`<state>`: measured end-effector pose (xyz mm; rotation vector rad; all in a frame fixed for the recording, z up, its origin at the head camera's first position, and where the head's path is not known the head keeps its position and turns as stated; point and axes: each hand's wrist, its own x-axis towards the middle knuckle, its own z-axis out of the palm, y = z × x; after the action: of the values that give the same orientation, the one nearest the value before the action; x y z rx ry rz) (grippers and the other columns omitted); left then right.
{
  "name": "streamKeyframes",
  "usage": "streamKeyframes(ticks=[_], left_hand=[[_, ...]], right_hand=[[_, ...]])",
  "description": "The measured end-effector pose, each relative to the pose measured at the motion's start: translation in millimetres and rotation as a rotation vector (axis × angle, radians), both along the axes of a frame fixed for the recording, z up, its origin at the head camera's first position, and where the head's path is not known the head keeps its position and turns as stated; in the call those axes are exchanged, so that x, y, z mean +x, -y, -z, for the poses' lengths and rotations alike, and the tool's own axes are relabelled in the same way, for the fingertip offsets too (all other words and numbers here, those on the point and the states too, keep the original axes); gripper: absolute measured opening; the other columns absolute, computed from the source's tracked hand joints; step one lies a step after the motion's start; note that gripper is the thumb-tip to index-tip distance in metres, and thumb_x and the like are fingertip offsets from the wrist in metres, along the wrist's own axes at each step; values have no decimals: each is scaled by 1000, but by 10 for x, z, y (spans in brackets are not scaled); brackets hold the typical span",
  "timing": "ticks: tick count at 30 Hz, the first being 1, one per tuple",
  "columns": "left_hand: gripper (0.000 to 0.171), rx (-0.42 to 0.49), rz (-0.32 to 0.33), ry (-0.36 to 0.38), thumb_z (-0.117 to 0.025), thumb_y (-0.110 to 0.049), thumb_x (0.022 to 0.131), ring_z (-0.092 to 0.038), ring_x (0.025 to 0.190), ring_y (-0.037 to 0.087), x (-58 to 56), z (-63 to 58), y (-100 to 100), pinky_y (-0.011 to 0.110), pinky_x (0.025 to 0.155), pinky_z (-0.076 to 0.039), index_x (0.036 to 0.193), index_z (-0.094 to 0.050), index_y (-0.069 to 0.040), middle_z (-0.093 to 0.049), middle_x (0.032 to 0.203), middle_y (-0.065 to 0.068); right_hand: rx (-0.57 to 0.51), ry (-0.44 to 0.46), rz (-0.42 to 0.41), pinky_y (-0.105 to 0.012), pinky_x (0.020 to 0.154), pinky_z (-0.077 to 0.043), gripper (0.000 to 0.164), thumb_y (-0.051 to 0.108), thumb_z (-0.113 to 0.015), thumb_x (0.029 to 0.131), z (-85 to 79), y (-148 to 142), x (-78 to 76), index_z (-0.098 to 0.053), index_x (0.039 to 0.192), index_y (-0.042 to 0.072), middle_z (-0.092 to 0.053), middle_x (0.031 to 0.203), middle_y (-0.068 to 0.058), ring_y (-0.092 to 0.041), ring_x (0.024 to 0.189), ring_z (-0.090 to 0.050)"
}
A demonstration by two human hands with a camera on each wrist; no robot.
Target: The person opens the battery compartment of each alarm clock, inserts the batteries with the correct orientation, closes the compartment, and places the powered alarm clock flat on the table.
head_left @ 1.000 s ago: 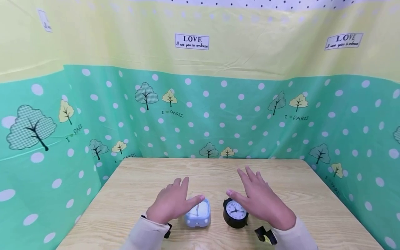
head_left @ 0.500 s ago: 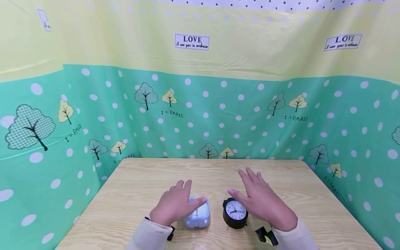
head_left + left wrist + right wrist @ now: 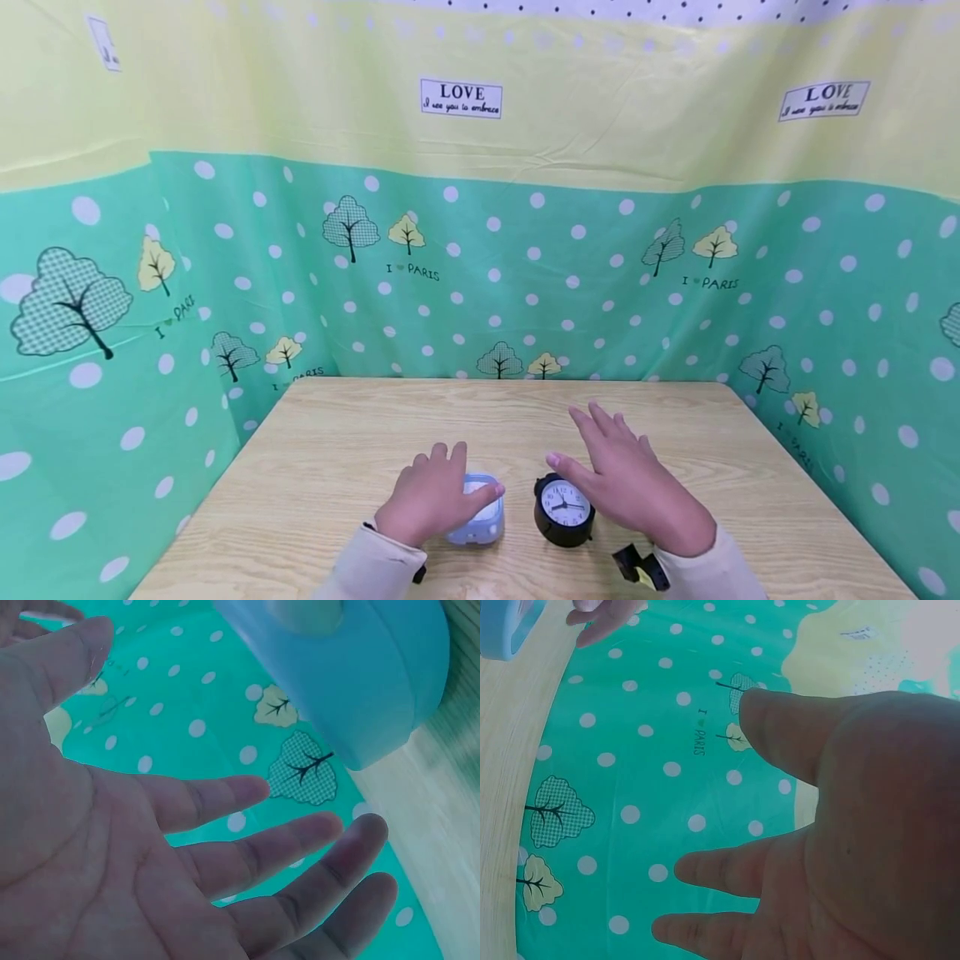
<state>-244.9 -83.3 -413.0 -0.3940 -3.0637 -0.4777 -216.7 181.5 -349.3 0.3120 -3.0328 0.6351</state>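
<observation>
A light blue alarm clock (image 3: 480,531) stands on the wooden table, its white face mostly covered by my left hand (image 3: 429,500) in the head view. The left fingers are extended and spread, and the thumb crosses in front of the dial. In the left wrist view, the blue clock (image 3: 352,667) shows beyond the fingertips, with a gap between. To its right is a round black alarm clock (image 3: 564,510) with a white numbered dial. My right hand (image 3: 633,483) hovers at that clock's right side, fingers straight and thumb apart, overlapping the dial's edge. Neither hand holds anything.
The light wood table (image 3: 360,417) reaches back to a green and yellow curtain (image 3: 495,275) with dots and trees, which also closes off both sides. A black wrist mount (image 3: 640,568) sits under the right wrist.
My left hand has shifted right and slightly down, further across the blue clock's face. The right hand stays nearly still, and both clocks remain in place.
</observation>
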Motion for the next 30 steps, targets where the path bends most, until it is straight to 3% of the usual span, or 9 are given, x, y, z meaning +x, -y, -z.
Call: streamKeyframes(ticks=[6,22,27,30], left_hand=[[98,-16,-10,12,-57,-79,88,-60,113,49,17,5,-33,63,90,-53,146,-52,0,-58,137,28],[95,-57,-34,0,-57,-83,83,-62,95,39,-3,158,-119,59,82,-54,131,-61,-1,-64,111,19],[97,-77,-33,-5,-54,-85,83,-62,93,38,-2,183,-139,57,80,-54,129,-62,-1,-64,108,19],[100,-101,-35,-1,-51,-87,83,-62,96,40,-5,198,-160,58,83,-54,132,-61,-1,-64,113,21]], right_hand=[[-4,1,-7,-83,112,-11,97,82,-41,93,-6,0,22,-31,163,16,-23,169,-25,-57,152,-15],[-58,16,-26,-74,112,-31,95,76,-49,94,-2,26,49,-31,163,13,-24,167,-26,-52,150,-29],[-63,17,-23,-65,111,-40,85,70,-55,96,8,41,41,-43,157,11,-46,158,-19,-42,144,-46],[-52,39,-21,-56,104,-50,69,61,-63,96,14,58,29,-59,143,12,-64,139,-9,-30,128,-61]])
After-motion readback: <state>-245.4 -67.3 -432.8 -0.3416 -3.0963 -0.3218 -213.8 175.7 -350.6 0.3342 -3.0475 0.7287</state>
